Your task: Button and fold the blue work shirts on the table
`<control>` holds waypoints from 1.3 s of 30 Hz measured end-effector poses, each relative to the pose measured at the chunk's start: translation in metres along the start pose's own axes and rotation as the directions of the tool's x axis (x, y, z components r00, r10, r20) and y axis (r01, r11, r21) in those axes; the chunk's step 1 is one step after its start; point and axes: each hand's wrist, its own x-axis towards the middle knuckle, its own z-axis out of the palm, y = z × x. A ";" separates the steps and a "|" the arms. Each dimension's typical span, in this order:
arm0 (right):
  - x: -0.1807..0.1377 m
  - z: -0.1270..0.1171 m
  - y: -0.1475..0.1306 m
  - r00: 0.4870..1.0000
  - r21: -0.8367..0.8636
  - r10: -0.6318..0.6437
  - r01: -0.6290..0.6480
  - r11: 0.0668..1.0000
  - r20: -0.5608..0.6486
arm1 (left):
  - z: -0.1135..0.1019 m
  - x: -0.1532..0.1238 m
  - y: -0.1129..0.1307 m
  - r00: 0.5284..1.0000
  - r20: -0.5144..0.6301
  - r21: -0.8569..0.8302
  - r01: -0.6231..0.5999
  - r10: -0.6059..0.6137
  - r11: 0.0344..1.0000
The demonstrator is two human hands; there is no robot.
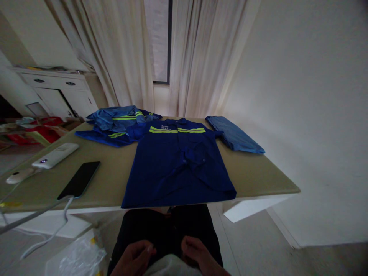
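A dark blue work shirt (176, 165) with yellow reflective stripes lies spread flat on the table (258, 172), its hem at the near edge. Both my hands are low, below the table edge, close to my body. My left hand (135, 258) and my right hand (197, 253) have curled fingers resting on a pale cloth (169, 266) at my lap; whether they grip it is unclear. Neither hand touches the shirt.
A heap of blue shirts (117, 124) lies at the table's back left and a folded light-blue garment (234, 134) at the back right. A black phone (80, 178) on a cable, a white power bank (56, 155) and a plastic bag (77, 257) are on the left.
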 end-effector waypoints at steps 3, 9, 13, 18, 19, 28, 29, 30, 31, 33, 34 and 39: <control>0.005 0.017 -0.004 0.995 -0.208 -0.104 0.101 0.973 -0.005 | 0.021 -0.002 0.002 0.998 0.048 0.027 -0.052 0.051 0.998; 0.013 0.034 -0.004 0.967 -0.319 -0.238 0.199 0.927 -0.088 | 0.047 0.006 0.000 0.995 0.094 -0.132 -0.013 0.025 0.991; 0.008 0.031 0.000 0.975 -0.250 -0.183 0.148 0.957 -0.123 | 0.045 0.006 -0.004 0.996 0.082 -0.046 -0.017 0.020 0.999; 0.008 0.028 0.006 0.979 -0.255 -0.134 0.092 0.963 -0.154 | 0.039 0.008 -0.007 0.997 0.012 0.126 -0.077 0.076 0.989; 0.010 0.028 0.007 0.974 -0.275 -0.127 0.072 0.959 -0.190 | 0.037 0.010 -0.008 0.993 0.022 0.214 -0.117 0.116 0.970; 0.019 0.029 0.008 0.957 -0.574 -0.270 0.163 0.803 -0.106 | 0.034 0.012 -0.002 0.914 0.151 0.579 -0.391 0.377 0.715; 0.017 0.028 0.010 0.955 -0.612 -0.287 0.187 0.769 -0.070 | 0.035 0.012 -0.003 0.916 0.125 0.603 -0.375 0.381 0.703; 0.015 0.027 0.011 0.955 -0.647 -0.295 0.200 0.736 -0.040 | 0.036 0.012 -0.005 0.920 0.097 0.627 -0.353 0.380 0.694; 0.014 0.026 0.013 0.955 -0.679 -0.296 0.206 0.705 -0.018 | 0.037 0.013 -0.006 0.924 0.066 0.643 -0.328 0.377 0.692; 0.013 0.025 0.015 0.955 -0.737 -0.295 0.217 0.640 0.024 | 0.037 0.015 -0.008 0.933 0.004 0.620 -0.285 0.360 0.731; 0.014 0.025 0.015 0.953 -0.763 -0.300 0.229 0.604 0.048 | 0.037 0.017 -0.008 0.942 -0.023 0.575 -0.261 0.334 0.775; 0.020 0.026 0.008 0.918 -0.862 -0.338 0.335 0.380 0.208 | 0.027 0.026 -0.008 0.997 0.003 0.289 -0.080 0.083 0.954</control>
